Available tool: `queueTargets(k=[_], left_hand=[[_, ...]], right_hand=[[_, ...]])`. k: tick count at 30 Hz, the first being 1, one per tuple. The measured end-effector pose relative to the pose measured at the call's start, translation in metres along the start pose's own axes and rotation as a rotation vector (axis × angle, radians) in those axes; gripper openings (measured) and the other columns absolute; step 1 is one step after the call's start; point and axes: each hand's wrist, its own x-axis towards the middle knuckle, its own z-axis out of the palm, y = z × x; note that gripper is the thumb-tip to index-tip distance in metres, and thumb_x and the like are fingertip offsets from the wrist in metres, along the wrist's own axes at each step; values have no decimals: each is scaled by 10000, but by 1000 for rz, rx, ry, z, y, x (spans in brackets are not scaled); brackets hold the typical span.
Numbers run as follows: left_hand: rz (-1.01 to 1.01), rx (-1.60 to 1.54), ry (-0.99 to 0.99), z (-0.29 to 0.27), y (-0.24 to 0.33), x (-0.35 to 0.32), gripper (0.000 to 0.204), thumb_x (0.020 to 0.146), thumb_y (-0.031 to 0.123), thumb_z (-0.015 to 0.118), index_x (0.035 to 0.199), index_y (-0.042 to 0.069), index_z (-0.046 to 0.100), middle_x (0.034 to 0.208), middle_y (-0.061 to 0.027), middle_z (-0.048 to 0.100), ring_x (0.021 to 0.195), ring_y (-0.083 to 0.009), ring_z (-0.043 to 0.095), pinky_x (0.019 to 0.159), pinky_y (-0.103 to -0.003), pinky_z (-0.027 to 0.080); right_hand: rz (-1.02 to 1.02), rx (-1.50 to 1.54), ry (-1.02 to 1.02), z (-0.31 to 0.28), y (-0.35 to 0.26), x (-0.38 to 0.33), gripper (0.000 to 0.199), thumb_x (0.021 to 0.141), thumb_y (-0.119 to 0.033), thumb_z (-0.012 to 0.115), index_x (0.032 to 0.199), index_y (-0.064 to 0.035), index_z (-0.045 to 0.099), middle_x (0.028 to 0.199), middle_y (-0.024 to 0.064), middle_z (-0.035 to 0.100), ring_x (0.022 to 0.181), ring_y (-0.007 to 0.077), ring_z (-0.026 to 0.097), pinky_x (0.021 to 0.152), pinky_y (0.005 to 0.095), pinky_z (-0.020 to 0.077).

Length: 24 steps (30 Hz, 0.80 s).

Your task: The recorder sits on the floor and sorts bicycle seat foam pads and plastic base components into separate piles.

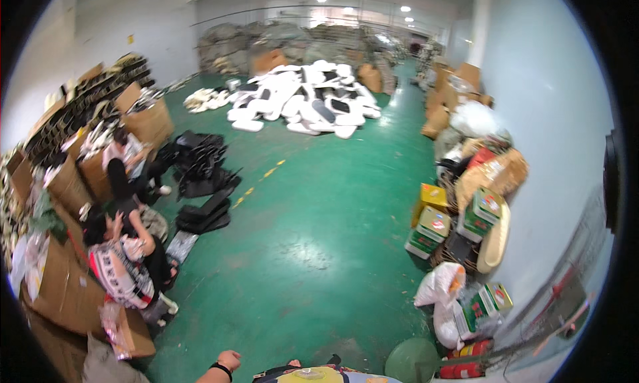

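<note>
At the lower edge my left hand (229,360), with a black band (219,368) round its wrist, hangs over the green floor. Its fingers look curled in, and nothing shows in them. Part of a yellow, rounded thing (309,375) with dark edges lies in front of my body, cut off by the lower edge; I cannot make out its kind. Beside it is a small skin-coloured patch that is too little to name. My right hand is not in view. To the right of these stands a round green lid or stool top (411,360).
Two people (123,266) (130,160) sit at the left among cardboard boxes (73,296). Black folded pieces (203,213) lie near them. Farther off, white and black sole-shaped pieces (303,103) form a heap. Green boxes (429,233), sacks (439,286) and red cylinders (462,370) line the right wall.
</note>
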Motion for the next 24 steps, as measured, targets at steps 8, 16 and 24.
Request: queueTargets(k=[8,16,24], left_hand=[[-383,-351,-54,-22,-54,-3,254,709,103,706,962,105,730,806,-64,712,657,-172,660,644,-311,544],[-498,-748,-210,30,9,9,183,793,165,672,946,83,728,757,-47,699,621,-149,642,546,-329,504],[-281,-339,-96,-85,121,72,291,824,325,555,838,75,704,734,-120,676,694,-268,664,609,-409,514]], right_hand=[[-67,450,-150,20,-180,63,224,847,-113,610,1053,-34,650,822,135,674,597,190,601,528,335,491],[-141,-272,-518,50,-361,167,365,837,-215,648,1172,-70,652,1049,156,702,970,231,652,848,343,508],[-577,-273,-619,79,-547,357,218,875,-161,550,750,-10,645,605,90,628,533,183,602,499,328,488]])
